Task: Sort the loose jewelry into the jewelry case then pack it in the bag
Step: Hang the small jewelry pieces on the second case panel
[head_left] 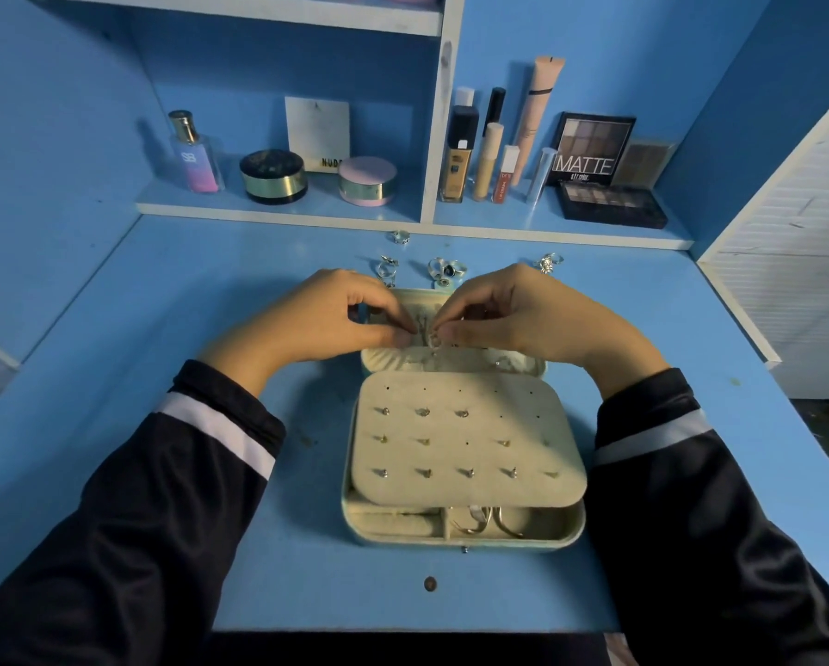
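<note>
Blue desk [172,329]: bears the open jewelry case and loose pieces.

Back shelf [278,211]: left bay holds a perfume bottle [194,153], a dark jar [273,177] and a pink jar [367,181]. The right bay holds upright cosmetic tubes and two eyeshadow palettes [593,149].

Jewelry case [465,538], pale green with cream lining: lies open at desk centre.
- Near half: covered by a cream earring panel [465,439] with studs set in three rows. Below the panel's front edge are a ring roll on the left and a compartment with curved metal pieces on the right.
- Far half: partly hidden under the hands.

Left hand [350,312] and right hand [513,312]: both are over the far half, with fingertips meeting. Thumb and forefinger of each pinch a small silvery piece [424,335]; its kind cannot be told.

Loose rings [444,270]: four groups lie on the desk between case and shelf.

Single small stud [465,549]: lies on the desk, just beside the case's front edge.
</note>
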Demonstrator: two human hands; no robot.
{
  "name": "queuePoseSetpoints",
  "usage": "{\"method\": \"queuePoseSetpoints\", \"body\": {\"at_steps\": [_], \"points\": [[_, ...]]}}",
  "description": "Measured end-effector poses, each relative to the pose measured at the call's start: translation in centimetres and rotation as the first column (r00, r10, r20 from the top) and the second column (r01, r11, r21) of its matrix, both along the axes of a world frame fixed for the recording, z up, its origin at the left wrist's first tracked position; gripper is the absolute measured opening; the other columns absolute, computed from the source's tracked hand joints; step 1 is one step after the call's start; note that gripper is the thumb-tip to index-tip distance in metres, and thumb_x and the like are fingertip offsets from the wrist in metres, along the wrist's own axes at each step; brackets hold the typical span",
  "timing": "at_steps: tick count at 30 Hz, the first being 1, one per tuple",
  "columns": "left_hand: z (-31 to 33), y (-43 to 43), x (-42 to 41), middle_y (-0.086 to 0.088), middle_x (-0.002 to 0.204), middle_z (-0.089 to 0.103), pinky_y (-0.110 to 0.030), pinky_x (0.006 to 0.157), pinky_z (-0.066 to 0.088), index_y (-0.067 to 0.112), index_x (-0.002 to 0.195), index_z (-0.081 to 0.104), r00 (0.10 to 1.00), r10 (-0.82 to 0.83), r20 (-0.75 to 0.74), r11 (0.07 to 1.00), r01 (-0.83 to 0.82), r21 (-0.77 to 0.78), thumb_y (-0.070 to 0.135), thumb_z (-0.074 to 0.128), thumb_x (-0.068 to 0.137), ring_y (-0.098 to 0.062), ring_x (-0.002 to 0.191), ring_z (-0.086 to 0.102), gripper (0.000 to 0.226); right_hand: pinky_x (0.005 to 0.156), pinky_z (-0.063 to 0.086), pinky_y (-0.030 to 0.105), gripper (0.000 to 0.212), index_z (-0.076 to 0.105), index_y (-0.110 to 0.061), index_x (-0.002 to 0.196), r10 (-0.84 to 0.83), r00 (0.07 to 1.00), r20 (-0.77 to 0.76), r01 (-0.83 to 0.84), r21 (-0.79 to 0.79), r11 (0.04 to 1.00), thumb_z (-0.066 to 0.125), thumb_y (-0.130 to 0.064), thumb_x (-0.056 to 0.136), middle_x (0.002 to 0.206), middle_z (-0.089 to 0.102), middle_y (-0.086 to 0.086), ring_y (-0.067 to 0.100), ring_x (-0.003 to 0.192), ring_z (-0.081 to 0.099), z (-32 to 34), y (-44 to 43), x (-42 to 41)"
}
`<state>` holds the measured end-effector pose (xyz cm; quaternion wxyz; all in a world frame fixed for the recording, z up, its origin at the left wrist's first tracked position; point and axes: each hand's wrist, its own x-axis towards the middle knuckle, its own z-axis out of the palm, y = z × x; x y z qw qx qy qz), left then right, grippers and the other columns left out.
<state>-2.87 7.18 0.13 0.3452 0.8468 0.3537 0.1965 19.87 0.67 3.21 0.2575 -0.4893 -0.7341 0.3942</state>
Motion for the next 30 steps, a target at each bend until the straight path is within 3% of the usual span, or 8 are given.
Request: {"method": "queuePoseSetpoints", "body": {"at_steps": [2,6,10,12,15,18,21,30], "points": [[0.0,0.0,0.3,0.017,0.085,0.07,-0.04,0.077,0.05,0.039,0.086,0.076,0.999,0.037,0.033,0.999,-0.036,-0.017,0.037,0.079,0.076,-0.012,0.078,0.061,0.01,0.07,0.05,0.027,0.006,0.076,-0.016,0.088,-0.063,0.998,-0.013,0.063,0.051,0.997,0.072,-0.012,0.086,0.082,0.074,0.002,0.014,0.07,0.062,0.2,0.1,0.5],[0.1,0.1,1.3,0.031,0.06,0.059,-0.011,0.057,0.034,0.032,0.092,0.074,0.995,0.071,0.073,0.997,-0.071,0.003,0.024,0.077,0.082,0.003,0.054,0.046,0.013,0.057,0.035,0.026,0.005,0.076,-0.019,0.089,-0.187,0.982,-0.039,0.19,0.13,0.973,0.071,-0.02,0.088,0.065,0.064,0.003,0.018,0.059,0.044,0.1,0.5,1.3],[0.6,-0.4,2.7,0.038,0.059,0.057,-0.001,0.057,0.034,0.021,0.102,0.074,0.991,0.048,0.122,0.999,-0.049,0.004,0.022,0.076,0.082,0.019,0.055,0.048,0.02,0.052,0.03,0.019,0.006,0.076,-0.019,0.089,-0.274,0.958,-0.084,0.285,0.192,0.939,0.07,-0.021,0.089,0.057,0.048,0.002,0.01,0.053,0.035,0.1,0.8,1.8],[0.8,-0.6,3.5,0.034,0.071,0.065,-0.003,0.068,0.039,0.024,0.101,0.076,0.987,0.045,0.155,0.999,-0.044,-0.013,0.032,0.077,0.079,0.019,0.067,0.055,0.024,0.05,0.028,0.016,0.007,0.075,-0.019,0.09,-0.295,0.951,-0.09,0.308,0.216,0.927,0.069,-0.021,0.09,0.056,0.041,0.002,0.011,0.051,0.031,0.3,0.8,1.8],[0.7,-0.6,4.7,0.019,0.096,0.074,-0.025,0.089,0.052,0.032,0.098,0.075,0.977,0.056,0.208,0.998,-0.049,-0.04,0.04,0.078,0.076,0.003,0.094,0.067,0.024,0.052,0.028,0.019,0.007,0.075,-0.018,0.091,-0.307,0.943,-0.125,0.329,0.244,0.912,0.068,-0.02,0.09,0.058,0.041,0.005,0.013,0.054,0.032,0.5,0.7,1.7],[0.5,-0.7,5.5,0.018,0.095,0.074,-0.036,0.086,0.055,0.033,0.096,0.075,0.96,0.094,0.265,0.995,-0.087,-0.04,0.032,0.079,0.08,-0.005,0.089,0.067,0.016,0.056,0.032,0.027,0.007,0.076,-0.019,0.091,-0.316,0.934,-0.166,0.351,0.263,0.899,0.068,-0.02,0.09,0.058,0.043,0.006,0.017,0.057,0.035,0.5,0.8,1.7],[0.4,-0.7,5.8,0.016,0.094,0.075,-0.042,0.087,0.055,0.036,0.093,0.075,0.947,0.12,0.299,0.993,-0.111,-0.049,0.029,0.078,0.083,-0.014,0.091,0.069,0.013,0.061,0.037,0.033,0.006,0.076,-0.022,0.091,-0.302,0.93,-0.21,0.353,0.28,0.893,0.07,-0.022,0.089,0.069,0.055,0.025,0.032,0.06,0.041,0.7,0.8,1.6],[0.4,-0.3,4.9,0.01,0.092,0.075,-0.028,0.088,0.054,0.026,0.091,0.075,0.948,0.09,0.306,0.992,-0.059,-0.11,0.02,0.076,0.084,-0.008,0.09,0.069,0.009,0.074,0.048,0.047,0.006,0.075,-0.027,0.091,-0.304,0.909,-0.284,0.378,0.258,0.889,0.07,-0.027,0.088,0.092,0.06,0.037,0.04,0.072,0.057,0.3,1.1,1.8]]}}
